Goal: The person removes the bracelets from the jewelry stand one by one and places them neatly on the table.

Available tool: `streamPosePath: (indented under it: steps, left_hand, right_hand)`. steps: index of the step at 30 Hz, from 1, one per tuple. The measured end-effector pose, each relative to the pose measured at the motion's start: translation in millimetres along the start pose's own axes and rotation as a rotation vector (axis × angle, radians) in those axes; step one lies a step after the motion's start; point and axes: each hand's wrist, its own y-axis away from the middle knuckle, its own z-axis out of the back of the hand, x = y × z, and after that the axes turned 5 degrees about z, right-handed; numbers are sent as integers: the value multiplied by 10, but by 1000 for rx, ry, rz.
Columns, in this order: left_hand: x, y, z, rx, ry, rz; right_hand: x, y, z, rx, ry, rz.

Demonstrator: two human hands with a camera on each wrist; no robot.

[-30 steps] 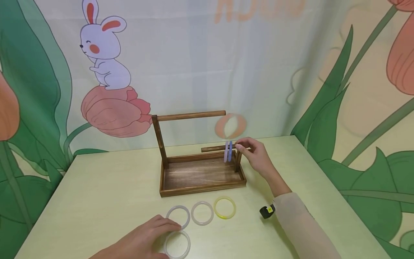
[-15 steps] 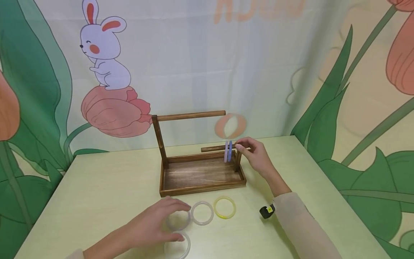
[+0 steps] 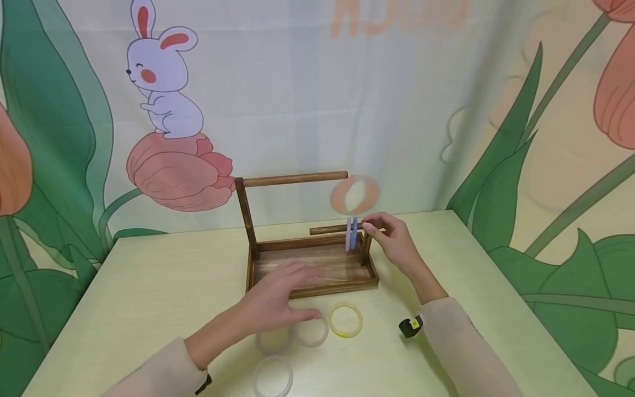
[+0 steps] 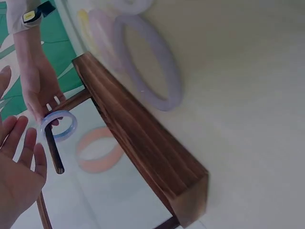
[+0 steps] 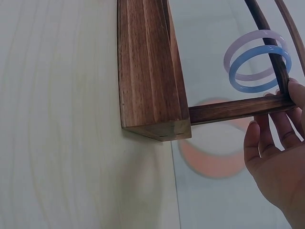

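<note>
My left hand (image 3: 278,292) hovers with fingers extended, holding nothing, over the front of a dark wooden bangle rack (image 3: 342,287). My right hand (image 3: 392,234) grips the top of the rack's right post, thumb and fingers about the joint with the lower bar. Two bangles hang on that bar close to this hand, a lilac one (image 5: 233,50) and a blue one (image 5: 252,89). On the table lie a yellow bangle (image 3: 342,334), a pale pinkish one (image 3: 327,331), a greyish-lavender one (image 4: 174,78) and a whitish one (image 3: 291,377). The left hand partly hides the middle two in the head view.
The rack's higher bar (image 3: 297,178) reaches right from its left post (image 3: 245,215). Its tray has a low rim. A printed curtain (image 3: 278,82) hangs behind the pale table (image 3: 163,286). A black wrist device (image 3: 409,326) sits at my right cuff.
My left hand has risen away from the bangles and moved forward and right, over the rack's front. My right hand keeps its grip on the post. The bangles stay where they were.
</note>
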Motion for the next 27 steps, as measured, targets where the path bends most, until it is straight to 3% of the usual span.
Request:
streamPosePath:
  steps: [7, 10, 17, 27]
  left_hand:
    - [37, -443, -59, -165, 24, 2]
    - [57, -603, -48, -201, 28, 31]
    - [98, -862, -106, -186, 59, 117]
    - [161, -1067, -277, -193, 60, 174]
  right_hand:
    - [-21, -2, -9, -14, -25, -9]
    - [-16, -4, -11, -17, -34, -7]
    - [-12, 14, -3, -11, -86, 22]
    - [1, 11, -47, -32, -82, 28]
